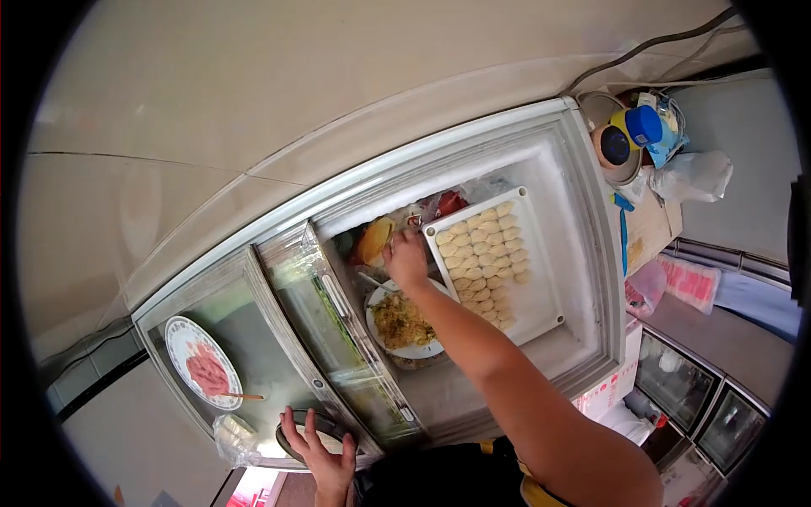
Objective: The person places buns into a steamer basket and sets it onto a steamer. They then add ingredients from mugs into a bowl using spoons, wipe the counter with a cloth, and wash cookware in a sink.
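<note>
Head cam on my remote feed is mostly chest freezer, with a sliding glass lid in the way over its middle. Inside, a white tray carries rows of dumplings; beside it a plate is heaped with chopped filling. The right forearm blocks part of both for me. Left of the lid there's a patterned plate of pink mince and a dark-rimmed container near a clear plastic bag. Left hand: fingers apart, touching that container. Right hand: down by a yellowish item between tray and lid (fingertips hidden, so I can't tell if they're clamped on anything). Smallest: a stick in the mince.
</note>
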Tool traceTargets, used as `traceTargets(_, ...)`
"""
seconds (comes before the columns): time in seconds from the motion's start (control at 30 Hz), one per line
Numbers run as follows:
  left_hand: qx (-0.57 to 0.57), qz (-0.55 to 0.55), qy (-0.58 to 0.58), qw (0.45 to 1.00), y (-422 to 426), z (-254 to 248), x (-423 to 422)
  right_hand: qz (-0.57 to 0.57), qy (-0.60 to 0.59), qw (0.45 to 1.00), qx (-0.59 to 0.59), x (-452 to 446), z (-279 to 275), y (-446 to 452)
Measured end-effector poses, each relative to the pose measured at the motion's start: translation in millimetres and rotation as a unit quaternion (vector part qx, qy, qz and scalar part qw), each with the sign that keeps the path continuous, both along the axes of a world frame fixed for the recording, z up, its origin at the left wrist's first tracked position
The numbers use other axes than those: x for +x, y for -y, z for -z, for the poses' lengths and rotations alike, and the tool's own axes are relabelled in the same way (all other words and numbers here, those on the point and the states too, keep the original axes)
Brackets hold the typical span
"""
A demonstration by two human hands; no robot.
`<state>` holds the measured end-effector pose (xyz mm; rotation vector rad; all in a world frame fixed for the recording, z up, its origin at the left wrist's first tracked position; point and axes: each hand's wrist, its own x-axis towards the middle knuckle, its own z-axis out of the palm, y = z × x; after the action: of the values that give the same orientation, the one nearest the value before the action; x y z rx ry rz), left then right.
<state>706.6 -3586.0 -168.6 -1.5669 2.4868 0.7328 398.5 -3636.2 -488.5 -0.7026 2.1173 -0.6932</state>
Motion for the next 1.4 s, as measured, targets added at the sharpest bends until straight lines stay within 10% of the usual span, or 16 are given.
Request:
traceTargets(0.07, -0.001, -0.01, -0.007, 1.0, 2.3, 1.5, 0.0, 0.1, -0.196, 0.975, -0.023, 6.3, 8.2, 1.2)
traceTargets(0.3, -0.001, -0.019, -0.043, 0.999, 7.4, 2.4, -4.2, 0.257, -0.172, 0.95, 0.036, 22.1, 4.5, 54.2)
traceTargets(0.4, -0.005, -0.02, -0.05, 0.999, 10.3, -6.4, -13.6, 0.254, -0.111, 0.958, 0.078, 4.8, 13.6, 64.2)
traceTargets(0.47, -0.056, 0.002, -0.052, 0.997, 18.7, -12.3, -27.3, 0.041, -0.118, 0.99, 0.067, -0.9, 55.0, 54.7)
traceTargets(0.57, 0.023, -0.026, -0.046, 0.998, 19.2, -8.9, -15.1, -0.213, -0.213, 0.931, 0.205, -43.6, -46.7, 55.9)
traceTargets(0.67, 0.024, -0.04, -0.047, 0.998, 21.1, -12.6, -22.0, -0.129, -0.407, 0.883, 0.194, -73.2, 9.6, 39.4)
traceTargets(0.83, -0.002, -0.041, -0.096, 0.995, 25.7, -10.0, -33.9, -0.088, -0.212, 0.928, 0.294, -127.3, -20.5, 33.8)
traceTargets(0.93, -0.002, -0.039, -0.094, 0.995, 23.4, -11.7, -26.9, -0.022, -0.307, 0.889, 0.339, -106.2, -31.9, 32.0)
traceTargets(1.07, -0.002, -0.058, -0.08, 0.995, 20.6, -7.3, -18.3, -0.102, -0.184, 0.924, 0.32, -117.0, -23.3, 34.6)
traceTargets(1.4, -0.008, 0.006, -0.113, 0.994, 30.5, -2.6, -56.6, -0.044, -0.325, 0.944, 0.028, -28.1, -16.2, 36.8)
